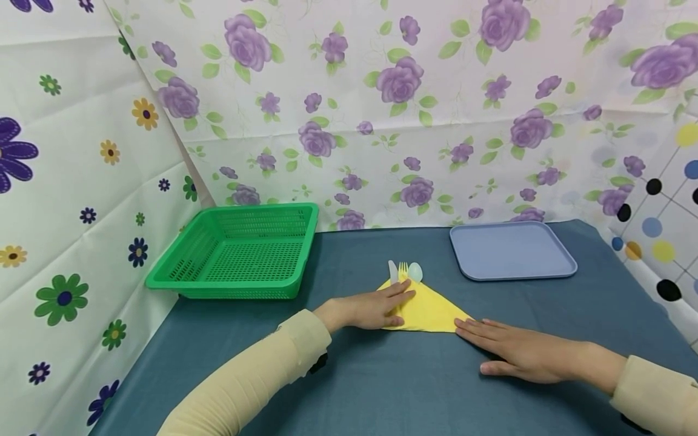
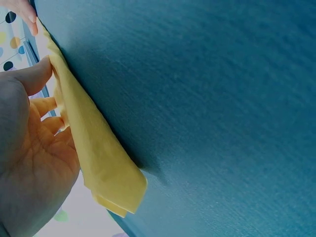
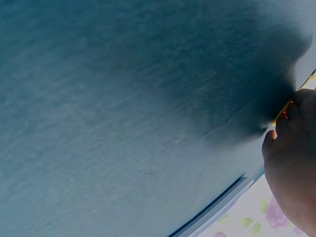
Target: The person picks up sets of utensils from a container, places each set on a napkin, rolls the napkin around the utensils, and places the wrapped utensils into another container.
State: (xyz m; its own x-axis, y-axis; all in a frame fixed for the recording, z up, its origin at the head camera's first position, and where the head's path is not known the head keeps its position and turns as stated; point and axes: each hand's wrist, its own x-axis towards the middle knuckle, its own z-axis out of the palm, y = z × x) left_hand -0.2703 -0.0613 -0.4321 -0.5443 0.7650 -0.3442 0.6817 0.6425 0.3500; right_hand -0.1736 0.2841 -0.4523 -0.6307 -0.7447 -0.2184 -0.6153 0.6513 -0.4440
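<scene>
A yellow cloth napkin (image 1: 433, 310) lies folded on the table, its right end drawn to a point. From its top edge stick out a whitish knife (image 1: 392, 271), a yellow fork (image 1: 403, 270) and a pale spoon (image 1: 415, 272); the fold hides their lower parts. My left hand (image 1: 371, 309) rests on the napkin's left part, fingers extended across it. With straight fingers, my right hand (image 1: 526, 351) touches the napkin's right corner. In the left wrist view the folded napkin (image 2: 94, 138) runs along beside the left thumb and palm.
At the back left of the table stands a green plastic basket (image 1: 229, 284) with perforated sides. A blue-grey tray (image 1: 512, 249) lies at the back right. Flowered cloth (image 1: 349, 91) hangs behind the dark blue tabletop (image 1: 382, 387).
</scene>
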